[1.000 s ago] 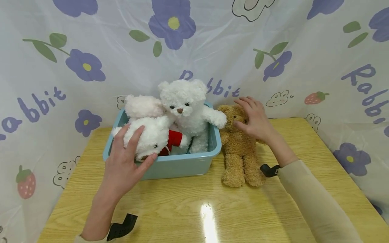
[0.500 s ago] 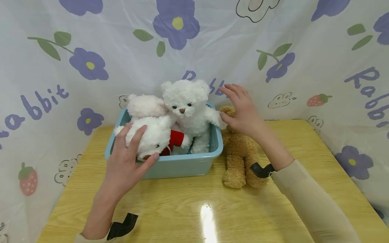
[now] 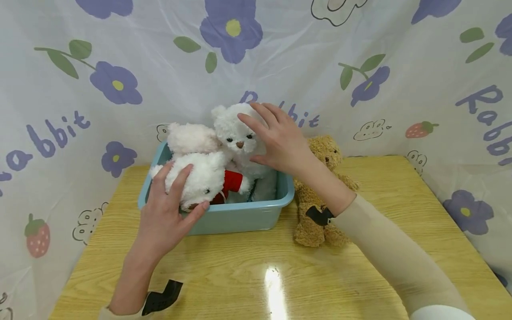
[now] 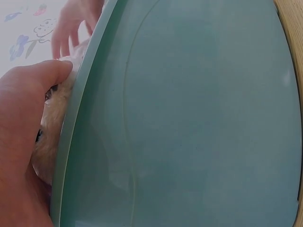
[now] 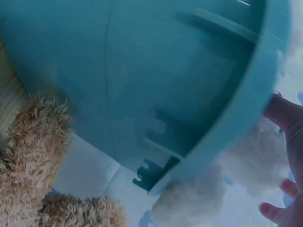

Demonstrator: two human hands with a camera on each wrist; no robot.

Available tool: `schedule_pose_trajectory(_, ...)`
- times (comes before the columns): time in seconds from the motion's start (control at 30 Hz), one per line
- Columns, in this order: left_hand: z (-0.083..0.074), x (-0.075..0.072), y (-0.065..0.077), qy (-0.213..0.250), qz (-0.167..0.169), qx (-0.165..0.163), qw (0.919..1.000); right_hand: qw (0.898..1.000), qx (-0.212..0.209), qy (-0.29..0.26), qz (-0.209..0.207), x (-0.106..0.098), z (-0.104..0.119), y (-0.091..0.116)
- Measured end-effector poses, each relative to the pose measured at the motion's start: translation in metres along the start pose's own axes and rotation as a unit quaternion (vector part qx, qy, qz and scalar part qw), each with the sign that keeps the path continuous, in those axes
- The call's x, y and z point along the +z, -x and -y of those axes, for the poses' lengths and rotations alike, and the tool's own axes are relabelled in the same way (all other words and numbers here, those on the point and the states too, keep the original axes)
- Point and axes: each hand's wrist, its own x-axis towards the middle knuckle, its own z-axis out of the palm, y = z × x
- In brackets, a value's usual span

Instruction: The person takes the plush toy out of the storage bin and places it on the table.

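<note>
My left hand (image 3: 166, 213) holds the head of a white teddy bear in red clothing (image 3: 202, 175), which lies in a pale blue plastic bin (image 3: 236, 220). The left wrist view shows the thumb pressing the fur just beyond the bin's rim (image 4: 75, 113). Fingers spread, my right hand (image 3: 282, 140) is at the head of a second white teddy bear (image 3: 236, 126), sitting upright at the bin's right end. That hand covers part of its face and one side. A pinkish plush toy (image 3: 190, 138) is behind the first bear.
A brown teddy bear (image 3: 306, 195) leans beside the bin's right end, partly behind my right forearm. Bin and bear stand on a wooden table (image 3: 224, 275). Close behind hangs a white curtain (image 3: 160, 84) printed with purple flowers.
My right hand has moved left from the brown bear's head to the upright white bear, uncovering the brown bear's face. The left hand has kept its hold on the bear in red.
</note>
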Motion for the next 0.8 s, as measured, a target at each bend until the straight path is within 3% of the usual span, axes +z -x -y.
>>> schedule_pose_trajectory(0.2,0.0,-0.001,0.0,-0.001,-0.004,0.003,1.0,0.999,-0.03,0.03,0.014,0.01,0.006,-0.01)
schedule_pose_trajectory(0.5,-0.002,0.0,0.0,0.012,0.006,-0.001,0.9999,0.994,-0.038,0.085,0.061,0.019,0.008,-0.02)
schedule_pose_trajectory(0.8,-0.001,-0.002,-0.001,0.004,0.003,0.002,1.0,0.991,-0.045,0.122,0.021,0.029,0.006,-0.024)
